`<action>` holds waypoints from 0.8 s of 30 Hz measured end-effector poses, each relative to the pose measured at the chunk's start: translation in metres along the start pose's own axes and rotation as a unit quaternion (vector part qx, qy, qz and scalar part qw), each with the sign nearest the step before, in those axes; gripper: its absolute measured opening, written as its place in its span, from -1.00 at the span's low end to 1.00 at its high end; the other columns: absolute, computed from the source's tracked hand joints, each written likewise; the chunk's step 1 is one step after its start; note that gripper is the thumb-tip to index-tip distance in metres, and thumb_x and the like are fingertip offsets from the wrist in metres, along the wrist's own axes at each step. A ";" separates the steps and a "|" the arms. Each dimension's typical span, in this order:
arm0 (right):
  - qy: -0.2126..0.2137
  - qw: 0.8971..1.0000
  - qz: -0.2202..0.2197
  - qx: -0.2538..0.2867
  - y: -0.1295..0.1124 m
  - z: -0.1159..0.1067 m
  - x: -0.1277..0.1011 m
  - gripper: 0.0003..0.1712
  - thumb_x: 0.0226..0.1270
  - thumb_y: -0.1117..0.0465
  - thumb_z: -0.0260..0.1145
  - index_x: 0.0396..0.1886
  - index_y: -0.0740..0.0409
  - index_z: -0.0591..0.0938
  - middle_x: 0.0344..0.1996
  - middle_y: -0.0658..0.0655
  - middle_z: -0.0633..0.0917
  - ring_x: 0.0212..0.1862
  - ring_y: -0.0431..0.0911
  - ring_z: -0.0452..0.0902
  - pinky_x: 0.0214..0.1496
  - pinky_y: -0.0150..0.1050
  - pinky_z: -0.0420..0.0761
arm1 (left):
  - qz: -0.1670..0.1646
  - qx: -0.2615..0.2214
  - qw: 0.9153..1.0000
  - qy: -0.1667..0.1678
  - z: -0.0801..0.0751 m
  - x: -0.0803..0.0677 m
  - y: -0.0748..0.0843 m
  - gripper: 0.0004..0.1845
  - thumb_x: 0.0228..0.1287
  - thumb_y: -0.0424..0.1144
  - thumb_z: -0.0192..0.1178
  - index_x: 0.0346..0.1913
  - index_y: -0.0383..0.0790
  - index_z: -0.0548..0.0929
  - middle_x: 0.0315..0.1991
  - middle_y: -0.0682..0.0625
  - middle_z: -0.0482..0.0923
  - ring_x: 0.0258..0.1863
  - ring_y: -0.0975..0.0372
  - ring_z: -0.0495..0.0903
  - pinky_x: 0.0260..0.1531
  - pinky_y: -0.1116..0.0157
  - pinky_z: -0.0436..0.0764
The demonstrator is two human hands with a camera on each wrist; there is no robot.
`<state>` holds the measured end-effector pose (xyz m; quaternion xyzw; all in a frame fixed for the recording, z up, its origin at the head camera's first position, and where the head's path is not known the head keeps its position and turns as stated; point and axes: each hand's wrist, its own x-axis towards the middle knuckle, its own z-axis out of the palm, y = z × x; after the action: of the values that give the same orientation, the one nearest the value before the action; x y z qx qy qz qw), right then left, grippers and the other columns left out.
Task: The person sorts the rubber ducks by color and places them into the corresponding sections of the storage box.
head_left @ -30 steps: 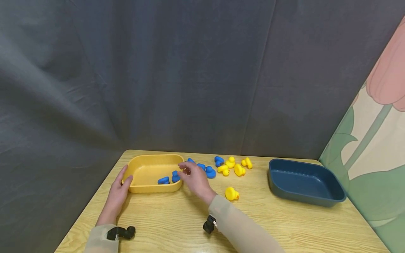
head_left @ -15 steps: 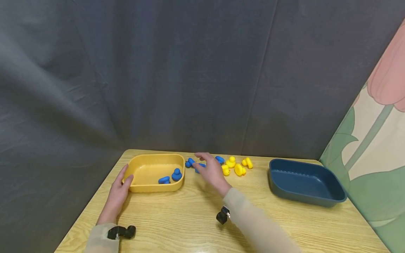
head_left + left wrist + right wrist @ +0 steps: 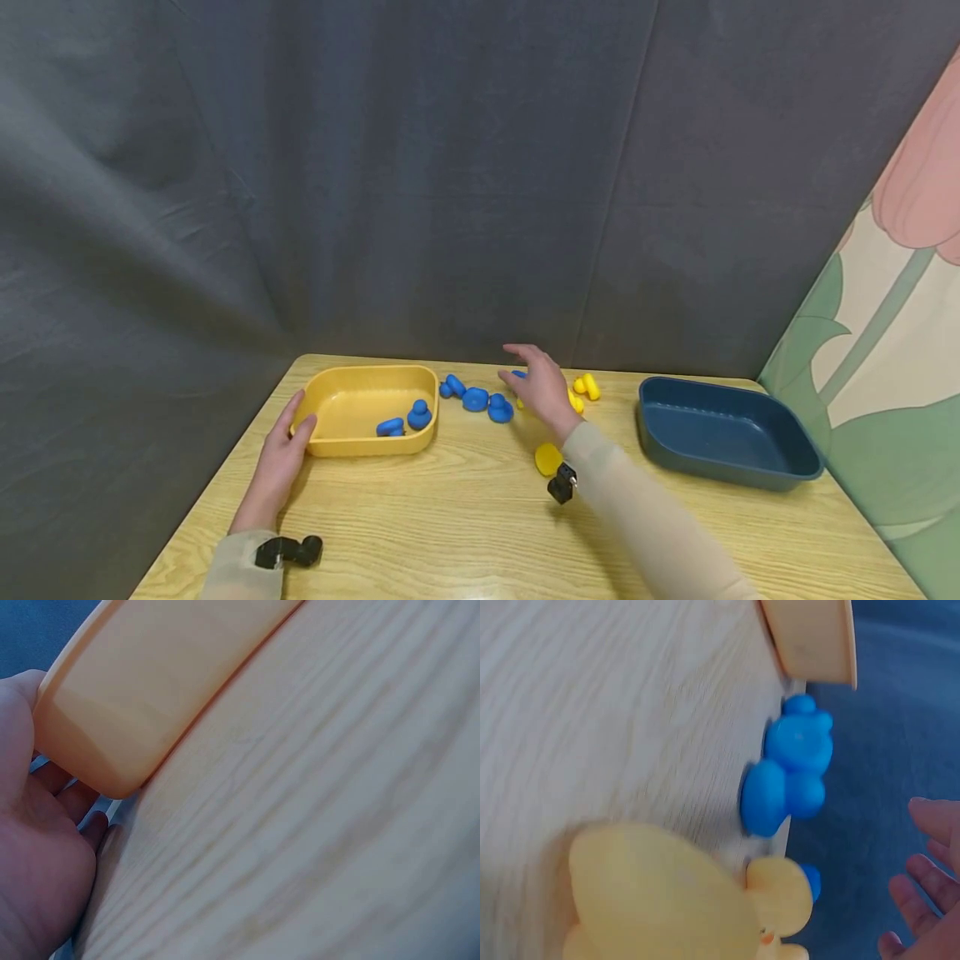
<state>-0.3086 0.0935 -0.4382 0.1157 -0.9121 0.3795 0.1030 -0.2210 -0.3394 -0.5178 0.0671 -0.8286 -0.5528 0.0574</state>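
Right hand (image 3: 543, 389) at frame centre, fingers loose, empty, over ducks (image 3: 585, 386); blue ducks (image 3: 476, 399) just left of it; left hand (image 3: 281, 461) steadies yellow tray (image 3: 327, 450), lower left

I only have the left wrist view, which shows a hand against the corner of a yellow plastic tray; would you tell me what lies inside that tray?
Observer: Two small blue rubber ducks lie inside the yellow plastic tray, near its right wall.
Operator: Thank you. Where is the other hand?
Observer: The right hand, fingers straight and holding nothing, hovers over the loose blue ducks and loose yellow ducks near the far edge of the wooden table.
Operator: Is there another container?
Observer: Yes, a dark blue plastic tray stands at the table's right side, apart from the loose ducks.
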 end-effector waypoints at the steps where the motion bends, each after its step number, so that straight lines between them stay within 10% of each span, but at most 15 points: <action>1: 0.000 1.000 0.002 0.000 0.003 -0.002 0.001 -0.38 0.55 0.17 0.53 0.53 0.10 0.62 0.46 0.21 0.61 0.42 0.22 0.57 0.48 0.18 0.57 | 0.001 0.000 1.000 0.000 0.000 0.000 0.000 -0.19 0.82 0.07 -0.01 0.86 0.10 -0.15 0.83 -0.12 -0.25 0.80 -0.07 -0.29 0.73 -0.16 -0.16; 24: -0.056 0.996 0.036 -0.054 0.051 0.005 0.010 -0.31 0.54 0.15 0.54 0.58 0.14 0.58 0.50 0.29 0.59 0.49 0.32 0.46 0.59 0.29 0.40 | 0.002 -0.008 1.000 -0.001 0.000 0.000 0.000 -0.19 0.81 0.09 0.00 0.86 0.09 -0.13 0.84 -0.11 -0.26 0.80 -0.07 -0.30 0.73 -0.15 -0.16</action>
<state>-0.3334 0.1230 -0.4731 0.0983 -0.9391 0.3263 0.0445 -0.2210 -0.3393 -0.5182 0.0646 -0.8242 -0.5596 0.0577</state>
